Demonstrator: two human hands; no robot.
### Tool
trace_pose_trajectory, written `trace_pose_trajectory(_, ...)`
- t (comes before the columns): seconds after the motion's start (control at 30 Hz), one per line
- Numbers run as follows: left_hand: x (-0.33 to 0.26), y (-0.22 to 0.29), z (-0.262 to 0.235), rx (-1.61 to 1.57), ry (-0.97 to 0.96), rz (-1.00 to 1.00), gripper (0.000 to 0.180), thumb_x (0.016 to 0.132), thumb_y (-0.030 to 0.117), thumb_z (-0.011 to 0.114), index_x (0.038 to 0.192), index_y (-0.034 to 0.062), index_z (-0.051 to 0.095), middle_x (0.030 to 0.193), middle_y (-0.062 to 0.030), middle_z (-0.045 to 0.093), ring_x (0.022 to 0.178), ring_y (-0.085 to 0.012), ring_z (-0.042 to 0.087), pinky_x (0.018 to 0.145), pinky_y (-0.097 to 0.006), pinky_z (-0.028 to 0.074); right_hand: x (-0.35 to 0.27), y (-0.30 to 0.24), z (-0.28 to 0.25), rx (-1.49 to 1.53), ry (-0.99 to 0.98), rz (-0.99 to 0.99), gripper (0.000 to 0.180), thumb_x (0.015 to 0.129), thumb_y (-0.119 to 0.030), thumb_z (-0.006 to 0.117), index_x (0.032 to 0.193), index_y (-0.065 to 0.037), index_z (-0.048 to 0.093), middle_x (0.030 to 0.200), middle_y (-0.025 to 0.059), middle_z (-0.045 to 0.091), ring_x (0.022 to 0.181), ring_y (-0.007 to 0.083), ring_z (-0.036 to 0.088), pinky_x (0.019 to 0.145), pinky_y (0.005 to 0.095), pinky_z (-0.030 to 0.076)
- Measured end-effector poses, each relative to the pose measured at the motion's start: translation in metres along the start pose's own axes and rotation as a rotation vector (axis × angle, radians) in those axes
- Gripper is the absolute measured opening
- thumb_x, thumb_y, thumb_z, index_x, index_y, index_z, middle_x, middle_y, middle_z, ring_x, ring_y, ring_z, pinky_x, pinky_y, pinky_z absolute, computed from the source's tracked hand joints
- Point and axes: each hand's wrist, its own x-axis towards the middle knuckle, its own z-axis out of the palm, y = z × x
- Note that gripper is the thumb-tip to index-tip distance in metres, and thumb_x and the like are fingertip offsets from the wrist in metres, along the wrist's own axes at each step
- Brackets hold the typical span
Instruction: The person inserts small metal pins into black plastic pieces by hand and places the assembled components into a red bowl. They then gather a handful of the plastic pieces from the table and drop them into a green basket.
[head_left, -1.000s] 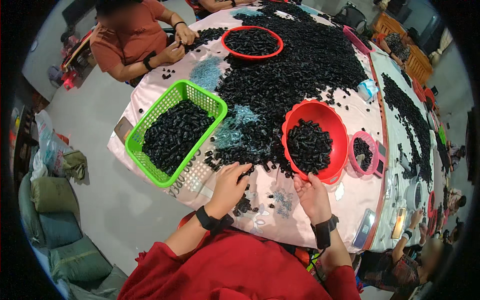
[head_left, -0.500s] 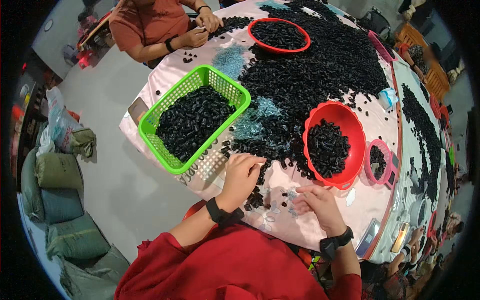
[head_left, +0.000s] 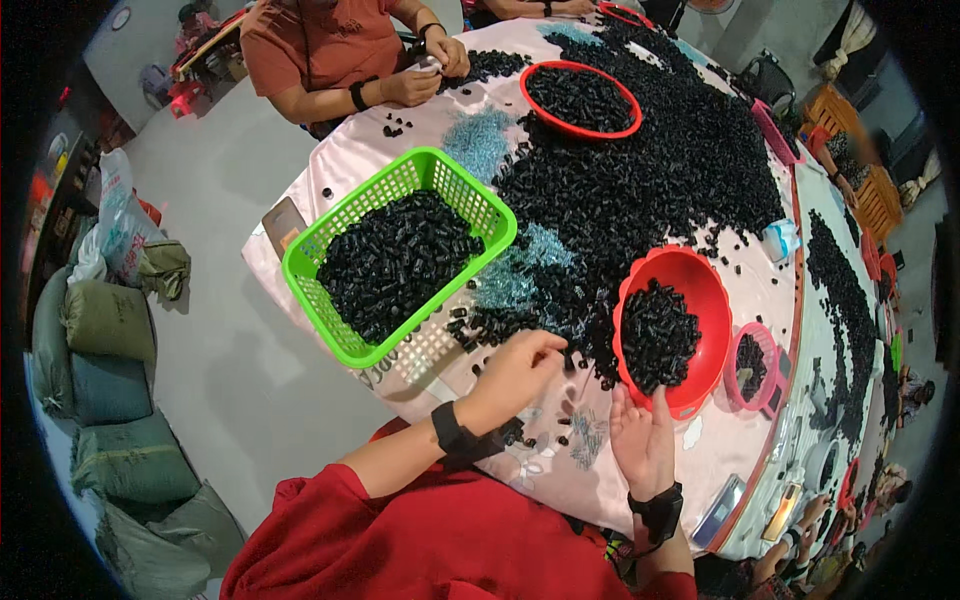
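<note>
Right hand point(head_left: 645, 445) is lying palm up and open at the near desk edge, fingers spread, nothing visibly held; a dark wristband is sitting on the wrist. Its fingertips are resting just below the red bowl point(head_left: 700, 300), which is tilting toward the hand and carrying a heap of small black cylindrical parts point(head_left: 655, 335).

Left hand point(head_left: 515, 370) is hovering palm down, fingers curled together, tips pinching at loose black pieces point(head_left: 480, 325) scattered on the pink desk cover point(head_left: 420, 360); whether a piece is actually gripped cannot be told.

Beyond the left hand, a green mesh basket point(head_left: 345, 340) is sitting filled with black parts. To the right of the right hand, a small pink basket point(head_left: 765, 390) is holding a few pieces.

Farther out, a large black pile point(head_left: 640, 170) is covering the desk centre, with a second red bowl point(head_left: 580, 70) behind it. At the far edge, another person in an orange shirt point(head_left: 320, 45) is working with both hands on the desk.
</note>
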Motion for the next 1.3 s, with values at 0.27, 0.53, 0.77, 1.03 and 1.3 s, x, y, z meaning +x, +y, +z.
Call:
trace_pose_trajectory(0.27,0.048,0.053,0.045,-0.250,-0.248,-0.128,0.053,0.095,0.034,0.068,0.128,-0.0041,0.053,0.104,-0.0119,0.067,0.083,-0.0156,0.067,0.071,-0.030,0.056,0.017,-0.008,-0.023,-0.129,0.037,-0.087,0.018,0.099,-0.017,0.059,0.110,-0.002,0.060,0.103,0.0114,0.070,0.092,0.0210,0.068,0.082,0.0316,0.057)
trace_pose_trajectory(0.53,0.099,0.024,0.072,-0.396,-0.333,-0.085,0.028,0.087,0.014,0.061,0.110,-0.0032,0.062,0.084,-0.0042,0.067,0.076,-0.0162,0.067,0.064,-0.034,0.059,-0.003,-0.039,0.007,-0.402,-0.092,-0.146,0.026,0.101,-0.025,0.061,0.110,-0.001,0.060,0.097,0.0142,0.071,0.083,0.0203,0.069,0.078,0.0323,0.056)
trace_pose_trajectory(0.77,0.136,0.074,0.037,-0.648,-0.194,-0.102,0.031,0.087,0.006,0.057,0.116,-0.0003,0.062,0.104,-0.0081,0.069,0.089,-0.0206,0.071,0.075,-0.039,0.063,0.025,-0.081,0.011,-1.264,-0.238,-0.395,0.027,0.100,-0.013,0.061,0.120,0.005,0.062,0.102,0.0141,0.071,0.091,0.0197,0.070,0.080,0.0311,0.055)
trace_pose_trajectory(1.03,0.131,0.094,0.007,-0.723,0.035,-0.062,0.026,0.092,0.011,0.057,0.115,-0.0010,0.062,0.106,-0.0081,0.071,0.091,-0.0205,0.072,0.079,-0.039,0.062,0.122,-0.064,0.041,-1.883,-0.220,-1.255,0.042,0.087,-0.008,0.067,0.127,0.003,0.057,0.127,0.0241,0.056,0.115,0.0434,0.054,0.099,0.0484,0.046)
trace_pose_trajectory(1.3,0.125,0.082,0.001,-0.722,0.128,-0.102,0.029,0.095,0.012,0.057,0.122,0.0029,0.060,0.113,-0.0077,0.070,0.097,-0.0191,0.071,0.083,-0.038,0.060,0.207,-0.066,0.070,-2.120,-0.002,-1.358,0.053,0.092,-0.030,0.065,0.137,-0.006,0.051,0.135,0.0181,0.049,0.123,0.0396,0.049,0.103,0.0532,0.038)
